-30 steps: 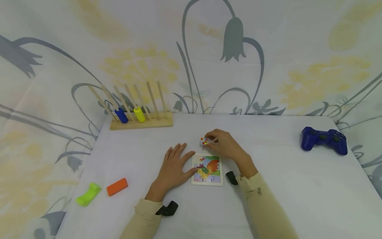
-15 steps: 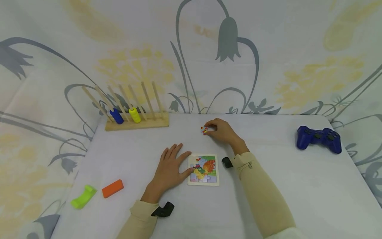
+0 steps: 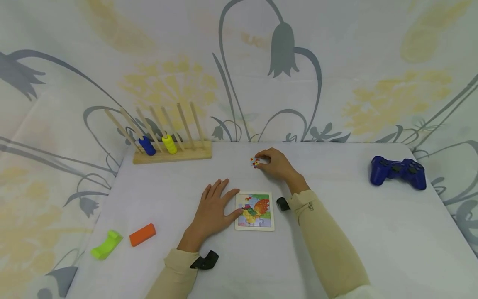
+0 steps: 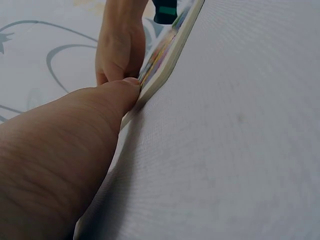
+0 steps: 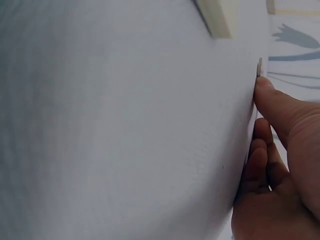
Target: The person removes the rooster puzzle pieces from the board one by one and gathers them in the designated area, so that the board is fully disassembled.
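Observation:
A small square jigsaw puzzle (image 3: 261,211) in a pale frame lies mid-table, its picture showing a hen. My left hand (image 3: 211,216) rests flat beside it, fingers spread, with the thumb over its left edge. In the left wrist view that thumb presses on the rim of the puzzle (image 4: 171,64). Farther back, my right hand (image 3: 277,164) pinches a small puzzle piece (image 3: 254,162) with red and yellow spots between thumb and fingers, low at the tabletop. From the right wrist, the piece (image 5: 259,67) appears edge-on at the thumb tip.
A wooden peg rack (image 3: 175,154) with blue and yellow beads stands at the back left. An orange block (image 3: 142,235) and a lime-green curved block (image 3: 107,245) lie at the front left. The blue game controller (image 3: 398,172) is at the far right.
My right hand has carried the puzzle piece away from the puzzle toward the table's back, then held still there. The left hand stays at the puzzle's edge.

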`<action>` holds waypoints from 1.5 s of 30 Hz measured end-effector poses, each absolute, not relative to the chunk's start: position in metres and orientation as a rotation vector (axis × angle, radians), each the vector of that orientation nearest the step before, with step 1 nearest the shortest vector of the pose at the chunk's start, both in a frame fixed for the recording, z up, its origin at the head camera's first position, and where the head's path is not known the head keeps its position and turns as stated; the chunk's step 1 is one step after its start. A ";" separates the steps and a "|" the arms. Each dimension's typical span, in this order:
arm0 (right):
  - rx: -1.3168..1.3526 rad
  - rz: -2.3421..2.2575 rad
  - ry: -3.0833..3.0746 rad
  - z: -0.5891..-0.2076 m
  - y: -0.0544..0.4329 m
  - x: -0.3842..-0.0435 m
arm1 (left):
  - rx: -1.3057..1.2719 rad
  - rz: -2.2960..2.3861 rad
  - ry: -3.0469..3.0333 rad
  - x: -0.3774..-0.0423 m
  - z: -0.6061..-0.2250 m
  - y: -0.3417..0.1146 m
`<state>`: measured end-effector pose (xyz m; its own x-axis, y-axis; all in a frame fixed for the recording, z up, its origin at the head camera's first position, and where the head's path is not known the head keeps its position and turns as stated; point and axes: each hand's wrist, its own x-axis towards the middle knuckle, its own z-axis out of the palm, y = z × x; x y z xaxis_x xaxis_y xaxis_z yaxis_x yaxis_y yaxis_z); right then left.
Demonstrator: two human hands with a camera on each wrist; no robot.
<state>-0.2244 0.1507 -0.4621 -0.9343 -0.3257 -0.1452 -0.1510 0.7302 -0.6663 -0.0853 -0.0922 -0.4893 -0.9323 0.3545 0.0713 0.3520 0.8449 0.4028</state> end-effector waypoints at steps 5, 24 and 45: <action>-0.361 -1.051 2.645 -0.464 0.155 -0.222 | 0.572 0.661 3.010 -0.084 -0.490 -0.092; -0.308 -1.233 2.542 -0.468 0.169 -0.153 | 0.569 0.657 2.995 -0.088 -0.492 -0.092; -0.515 -0.750 2.775 -0.447 0.142 -0.106 | 0.576 0.642 3.022 -0.085 -0.491 -0.093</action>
<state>-0.1058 0.1417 -0.4467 -0.9142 -0.3874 -0.1192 -0.2747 0.8083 -0.5207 -0.0849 -0.0931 -0.4913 -0.9329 0.3520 0.0763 0.3526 0.8494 0.3927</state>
